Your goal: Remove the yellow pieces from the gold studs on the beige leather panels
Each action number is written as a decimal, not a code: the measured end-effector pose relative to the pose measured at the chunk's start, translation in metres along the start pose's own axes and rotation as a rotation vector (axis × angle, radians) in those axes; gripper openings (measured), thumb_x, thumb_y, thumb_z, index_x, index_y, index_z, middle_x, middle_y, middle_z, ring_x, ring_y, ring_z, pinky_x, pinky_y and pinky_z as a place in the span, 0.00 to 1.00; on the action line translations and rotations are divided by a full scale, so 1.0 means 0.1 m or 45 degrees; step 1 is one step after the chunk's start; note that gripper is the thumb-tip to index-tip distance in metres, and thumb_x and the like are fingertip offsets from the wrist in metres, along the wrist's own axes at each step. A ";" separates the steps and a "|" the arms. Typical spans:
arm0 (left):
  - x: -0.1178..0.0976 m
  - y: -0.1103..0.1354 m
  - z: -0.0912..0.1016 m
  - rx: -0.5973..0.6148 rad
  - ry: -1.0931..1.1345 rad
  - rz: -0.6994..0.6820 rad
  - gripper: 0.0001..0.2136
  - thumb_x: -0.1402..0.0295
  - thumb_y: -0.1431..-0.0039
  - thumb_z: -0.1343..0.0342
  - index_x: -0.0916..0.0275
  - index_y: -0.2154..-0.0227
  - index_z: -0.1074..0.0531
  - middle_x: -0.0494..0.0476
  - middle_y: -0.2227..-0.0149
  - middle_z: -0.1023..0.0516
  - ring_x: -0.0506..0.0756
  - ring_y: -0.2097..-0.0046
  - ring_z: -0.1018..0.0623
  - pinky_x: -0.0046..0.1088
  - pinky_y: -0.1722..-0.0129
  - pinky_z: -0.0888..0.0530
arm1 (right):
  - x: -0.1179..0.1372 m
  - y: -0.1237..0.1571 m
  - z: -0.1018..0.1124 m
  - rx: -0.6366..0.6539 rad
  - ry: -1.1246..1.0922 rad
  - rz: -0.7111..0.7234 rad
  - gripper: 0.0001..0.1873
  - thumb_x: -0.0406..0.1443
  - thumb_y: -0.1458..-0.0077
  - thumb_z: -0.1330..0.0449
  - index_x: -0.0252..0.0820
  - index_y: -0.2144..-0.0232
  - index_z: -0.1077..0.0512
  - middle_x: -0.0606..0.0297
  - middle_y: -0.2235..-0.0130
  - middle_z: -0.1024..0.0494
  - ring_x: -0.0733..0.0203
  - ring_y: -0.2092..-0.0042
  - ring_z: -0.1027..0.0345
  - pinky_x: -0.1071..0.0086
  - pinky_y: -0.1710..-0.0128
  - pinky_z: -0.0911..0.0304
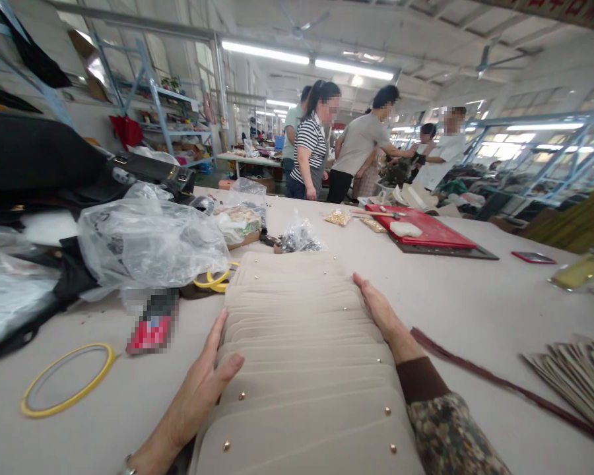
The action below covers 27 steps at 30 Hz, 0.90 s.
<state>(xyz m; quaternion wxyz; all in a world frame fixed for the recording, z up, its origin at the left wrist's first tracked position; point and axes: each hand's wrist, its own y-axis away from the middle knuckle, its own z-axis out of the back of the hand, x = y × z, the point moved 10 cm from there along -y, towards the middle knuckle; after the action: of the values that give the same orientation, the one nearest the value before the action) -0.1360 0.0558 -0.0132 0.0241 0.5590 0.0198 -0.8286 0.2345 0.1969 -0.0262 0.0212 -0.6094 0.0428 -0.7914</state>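
Fingers of the left hand extended and not closed, laid along the near-left edge of a row of beige panels; thumb over the top face. Fingers of the right hand likewise straight, against the far-right edge. The panels lie overlapped between the palms, brass-coloured studs showing.

Step in hand, as judged: steadying or evening the row. The next move would call for level pressure from both sides, so that the panels do not fan out.

Clock directions are taken from the panels. Bench: pale, well loaded. Yellow tape ring at nine o'clock; clear plastic bag at ten; bag of small metal parts at twelve; red board between one and two; fanned pieces at three.

Room: workshop, strip lights overhead; blue shelving at eleven; person in a striped top at twelve, others to the right.
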 end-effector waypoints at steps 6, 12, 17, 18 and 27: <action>0.10 -0.38 0.22 -0.156 -0.051 0.127 0.41 0.44 0.40 0.55 0.61 0.33 0.64 0.62 0.30 0.60 0.61 0.31 0.55 0.40 0.33 0.56 | -0.07 -0.35 -0.04 -0.001 -0.061 -0.065 0.46 0.63 0.43 0.58 0.40 0.34 0.49 0.55 0.33 0.49 0.53 0.33 0.52 0.54 0.35 0.53; 0.01 -0.52 0.09 -0.092 0.089 0.114 0.40 0.43 0.41 0.56 0.60 0.33 0.60 0.59 0.32 0.50 0.61 0.33 0.45 0.39 0.35 0.46 | -0.01 -0.51 -0.24 0.090 -0.018 -0.043 0.38 0.60 0.47 0.45 0.42 0.43 0.32 0.59 0.37 0.38 0.50 0.35 0.48 0.55 0.34 0.56; 0.06 -0.54 0.23 -0.183 0.040 0.121 0.41 0.43 0.42 0.55 0.60 0.33 0.61 0.56 0.30 0.58 0.60 0.31 0.55 0.39 0.33 0.56 | -0.03 -0.66 -0.11 -0.043 -0.009 -0.066 0.44 0.62 0.43 0.55 0.39 0.36 0.44 0.59 0.32 0.50 0.51 0.31 0.61 0.53 0.33 0.60; 0.06 -0.55 0.24 -0.184 0.033 0.133 0.41 0.43 0.42 0.55 0.60 0.33 0.61 0.56 0.30 0.59 0.60 0.31 0.56 0.39 0.33 0.57 | -0.02 -0.70 -0.12 -0.054 0.003 -0.073 0.44 0.62 0.43 0.55 0.38 0.36 0.42 0.58 0.32 0.50 0.50 0.31 0.61 0.53 0.33 0.61; -0.07 -0.52 0.12 -0.034 0.033 0.060 0.43 0.43 0.43 0.54 0.65 0.33 0.59 0.59 0.31 0.53 0.61 0.32 0.50 0.39 0.33 0.52 | 0.01 -0.79 -0.29 -0.005 0.085 -0.003 0.37 0.59 0.46 0.46 0.41 0.44 0.30 0.58 0.39 0.34 0.48 0.35 0.47 0.52 0.34 0.57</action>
<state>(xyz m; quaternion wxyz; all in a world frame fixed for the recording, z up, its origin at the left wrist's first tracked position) -0.1477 0.1070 -0.0023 0.0507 0.5696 0.0182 -0.8201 0.2082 0.2772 -0.0255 0.0174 -0.5828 0.0443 -0.8113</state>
